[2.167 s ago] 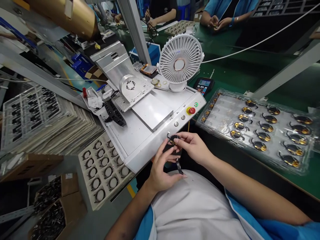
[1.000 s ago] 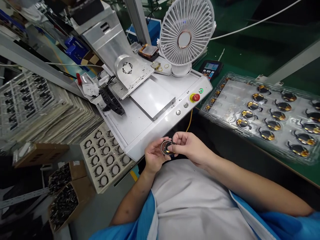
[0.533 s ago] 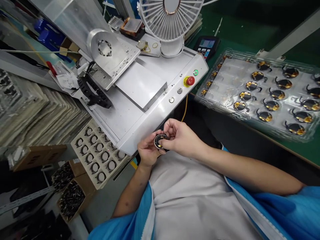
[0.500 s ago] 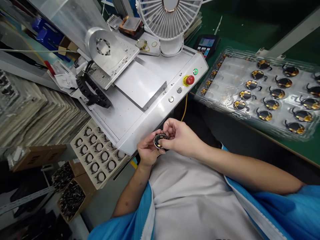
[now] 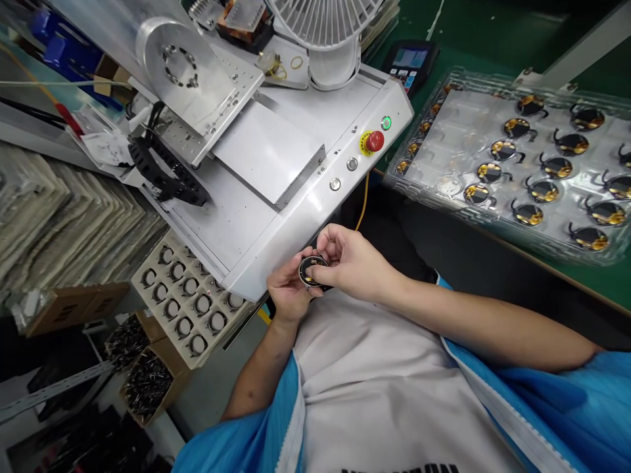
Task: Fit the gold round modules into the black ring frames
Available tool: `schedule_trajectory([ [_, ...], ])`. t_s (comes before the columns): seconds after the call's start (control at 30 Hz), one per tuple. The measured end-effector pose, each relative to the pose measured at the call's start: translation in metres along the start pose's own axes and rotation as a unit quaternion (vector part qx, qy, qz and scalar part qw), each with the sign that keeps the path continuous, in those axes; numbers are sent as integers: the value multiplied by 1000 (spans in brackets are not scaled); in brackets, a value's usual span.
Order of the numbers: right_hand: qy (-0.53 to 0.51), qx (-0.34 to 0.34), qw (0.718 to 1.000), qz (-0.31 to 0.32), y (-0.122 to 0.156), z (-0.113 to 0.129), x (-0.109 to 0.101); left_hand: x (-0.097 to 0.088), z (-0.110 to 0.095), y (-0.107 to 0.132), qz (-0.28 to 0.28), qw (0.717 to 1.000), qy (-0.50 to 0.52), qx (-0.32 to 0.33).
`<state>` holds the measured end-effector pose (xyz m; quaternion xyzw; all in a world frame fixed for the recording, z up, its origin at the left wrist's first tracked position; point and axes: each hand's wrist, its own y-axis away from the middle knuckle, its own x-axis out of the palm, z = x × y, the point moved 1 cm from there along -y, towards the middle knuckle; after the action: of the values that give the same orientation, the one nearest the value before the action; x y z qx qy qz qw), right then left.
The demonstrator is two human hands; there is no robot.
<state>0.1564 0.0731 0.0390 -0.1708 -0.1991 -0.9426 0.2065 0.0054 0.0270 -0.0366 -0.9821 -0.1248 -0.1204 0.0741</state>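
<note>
A small round part [image 5: 312, 270], a black ring with a gold centre, sits between my two hands in front of the white machine's front edge. My left hand [image 5: 290, 289] cups it from below, and the fingertips of my right hand [image 5: 350, 259] pinch it from above. Its far side is partly hidden behind my fingers. Any tail on this part is hidden. A transparent blister tray [image 5: 503, 157] of similar black-and-gold parts with curved tails lies to the right of my right hand.
A white machine [image 5: 276, 177] with a red emergency stop button [image 5: 374, 141] stands directly ahead, with a white fan [image 5: 325, 39] behind it. A beige tray of black rings [image 5: 190, 295] lies to the left. Stacked trays [image 5: 64, 210] and boxes of small dark parts [image 5: 148, 384] lie further left.
The black strip hanging from the part earlier no longer shows. My hands have closed in around the part, and the whole scene has shifted as my head tilted.
</note>
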Motion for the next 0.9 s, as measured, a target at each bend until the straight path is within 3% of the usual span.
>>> schedule_trajectory([
  [0.13, -22, 38, 999, -10, -3, 3, -4, 2, 0, 0, 26, 999, 21, 30],
  [0.27, 45, 119, 992, 22, -2, 6, -12, 4, -3, 0, 53, 996, 22, 70],
  [0.47, -15, 104, 994, 41, 1, -3, -13, 6, -12, 1, 93, 991, -17, 89],
  [0.6, -40, 101, 993, 46, 0, -6, -8, 6, -17, 1, 76, 993, -24, 85],
  [0.73, 32, 100, 993, 53, -12, 2, -11, 7, -20, 2, 17, 998, -21, 60],
  [0.8, 75, 69, 995, 15, -26, 14, -20, 8, -25, 0, -2, 998, -10, 60],
  [0.9, 83, -25, 986, -140, -56, 43, -41, 9, -37, -4, 26, 998, 16, 55],
])
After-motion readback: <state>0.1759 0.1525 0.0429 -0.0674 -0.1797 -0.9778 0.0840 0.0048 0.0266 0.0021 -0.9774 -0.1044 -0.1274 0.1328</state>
